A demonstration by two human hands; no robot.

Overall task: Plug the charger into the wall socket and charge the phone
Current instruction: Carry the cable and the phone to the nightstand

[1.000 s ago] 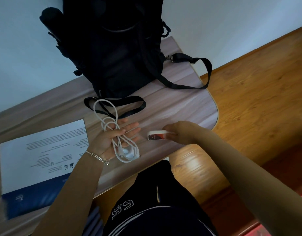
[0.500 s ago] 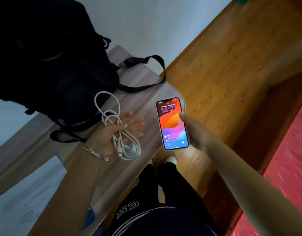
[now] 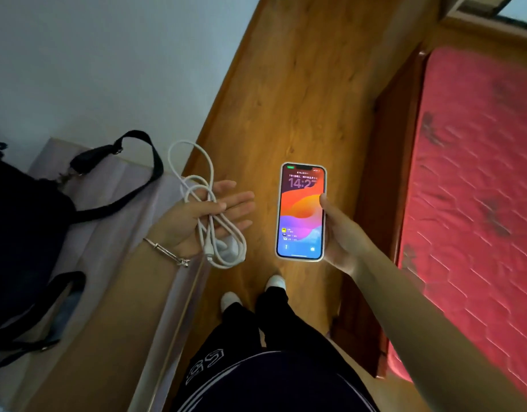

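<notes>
The phone [image 3: 301, 212] is in the right hand [image 3: 342, 233], held upright over the wooden floor [image 3: 289, 93] with its lock screen lit; the thumb presses the right edge of the screen and the other fingers close around the back, so the hold looks firm. No cable goes into its bottom port. The white charging cable [image 3: 205, 203] lies in loose loops across the palm of the left hand [image 3: 202, 218], which faces up with the fingers [image 3: 235, 200] stretched almost flat; only the thumb bends over the loops to keep them there. One connector end [image 3: 209, 258] hangs near the wrist, and a white block below the palm is probably the charger adapter [image 3: 231, 248], but it is partly hidden and I cannot be sure. To the left stands the surface [image 3: 113, 221] with a black backpack [image 3: 21, 221] on it, and a red mattress [image 3: 476, 185] lies at the right. No wall socket is visible in this view. I judge the task is at its start: both things are in hand, but the plugging into the wall and the connecting to the phone are not yet done.
</notes>
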